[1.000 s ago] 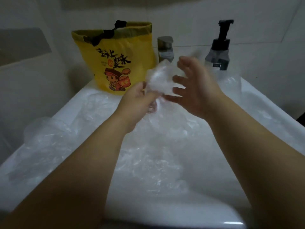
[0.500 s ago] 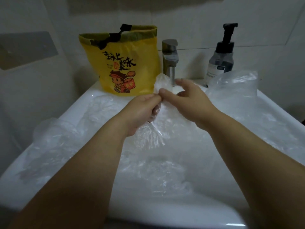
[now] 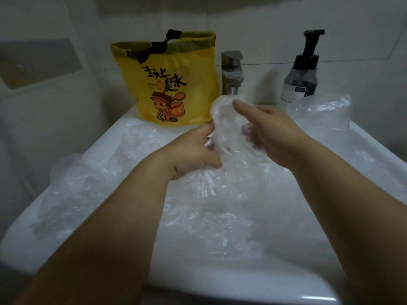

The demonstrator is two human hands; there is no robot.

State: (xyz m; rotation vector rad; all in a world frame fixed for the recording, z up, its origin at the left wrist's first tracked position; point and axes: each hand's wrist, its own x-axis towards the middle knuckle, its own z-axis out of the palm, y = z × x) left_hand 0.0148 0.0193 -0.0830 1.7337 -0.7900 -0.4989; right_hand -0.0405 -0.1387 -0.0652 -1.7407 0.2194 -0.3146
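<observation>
A clear, crinkled plastic bag (image 3: 226, 128) is held up over the white sink (image 3: 253, 282), in front of the tap. My left hand (image 3: 193, 153) grips its lower left part with curled fingers. My right hand (image 3: 271, 135) holds the bag's right side, the index finger reaching over its top. The lower part of the bag trails down into more clear plastic (image 3: 211, 216) lying in the basin.
A yellow printed bag (image 3: 169, 84) stands at the sink's back left. A metal tap (image 3: 232, 73) is behind the hands. A dark pump bottle (image 3: 300, 78) stands at the back right. More clear plastic bags lie at the left (image 3: 72, 190) and right (image 3: 323, 111).
Half a second ago both hands pinched the bag's top together. Now they have spread apart, with the plastic bulging between them and the right hand wrapped around its side.
</observation>
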